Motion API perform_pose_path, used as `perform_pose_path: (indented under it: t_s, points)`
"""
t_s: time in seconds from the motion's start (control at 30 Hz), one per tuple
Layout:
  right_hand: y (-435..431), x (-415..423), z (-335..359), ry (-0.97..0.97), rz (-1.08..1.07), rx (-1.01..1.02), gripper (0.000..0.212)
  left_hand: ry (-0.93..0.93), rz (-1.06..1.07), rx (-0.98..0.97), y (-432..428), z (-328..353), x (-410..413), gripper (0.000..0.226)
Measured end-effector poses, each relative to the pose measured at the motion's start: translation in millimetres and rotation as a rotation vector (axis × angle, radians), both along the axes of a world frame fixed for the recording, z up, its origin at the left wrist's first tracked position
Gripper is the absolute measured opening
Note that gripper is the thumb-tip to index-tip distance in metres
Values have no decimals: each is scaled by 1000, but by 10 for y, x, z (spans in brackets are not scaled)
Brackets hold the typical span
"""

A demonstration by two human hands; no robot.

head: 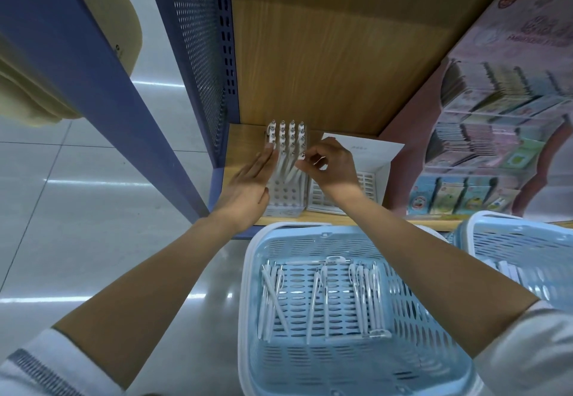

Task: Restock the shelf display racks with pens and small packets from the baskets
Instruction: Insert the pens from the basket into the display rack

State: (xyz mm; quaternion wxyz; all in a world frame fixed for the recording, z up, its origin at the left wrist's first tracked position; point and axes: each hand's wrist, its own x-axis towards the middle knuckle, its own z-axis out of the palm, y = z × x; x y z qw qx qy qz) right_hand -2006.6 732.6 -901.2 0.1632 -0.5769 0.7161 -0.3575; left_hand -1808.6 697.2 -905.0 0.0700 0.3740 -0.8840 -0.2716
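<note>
A white pen display rack (283, 191) stands at the left end of the wooden shelf (245, 144), its back rows filled with white pens (286, 130) and its front holes bare. My left hand (248, 184) lies flat with fingers straight against the rack's left side. My right hand (331, 166) pinches the top of a white pen (293, 172) that leans into the rack's middle rows. Below, a light blue basket (403, 361) holds several loose white pens (322, 299).
A second white rack (369, 178) with slotted compartments stands right of the pen rack. A pink display of small notebooks (496, 135) fills the shelf's right side. A second blue basket (527, 250) sits at right. Blue perforated shelf upright (198, 54) at left, tiled floor beyond.
</note>
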Motion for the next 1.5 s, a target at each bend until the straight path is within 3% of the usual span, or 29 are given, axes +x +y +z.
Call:
perform_pose_path:
  t_s: [0.5, 0.8, 0.97, 1.1, 1.17, 1.3, 1.37, 1.4, 1.5]
  points:
    - [-96, 34, -187, 61, 24, 100, 18, 78, 42, 0, -3, -70, -30, 76]
    - [80, -18, -9, -9, 24, 57, 28, 65, 57, 86, 114, 69, 72, 54]
    - [450, 187, 471, -169, 63, -44, 6, 116, -21, 115, 427, 265, 162, 60]
    - [973, 442, 610, -409, 186, 153, 23, 101, -161, 124, 697, 223, 238, 58]
    - [1224, 545, 512, -409, 223, 234, 28, 127, -163, 129, 767, 167, 311, 56]
    - [1495, 668, 67, -587, 199, 530, 21, 185, -136, 148, 798, 110, 373, 53]
    - [1547, 699, -263, -644, 107, 756, 16, 202, -119, 174, 803, 86, 373, 51]
    - [1561, 724, -439, -665, 33, 856, 26, 210, -111, 177, 806, 78, 370, 51]
    - [1570, 913, -773, -776, -146, 892, 45, 232, -115, 168, 806, 74, 373, 49]
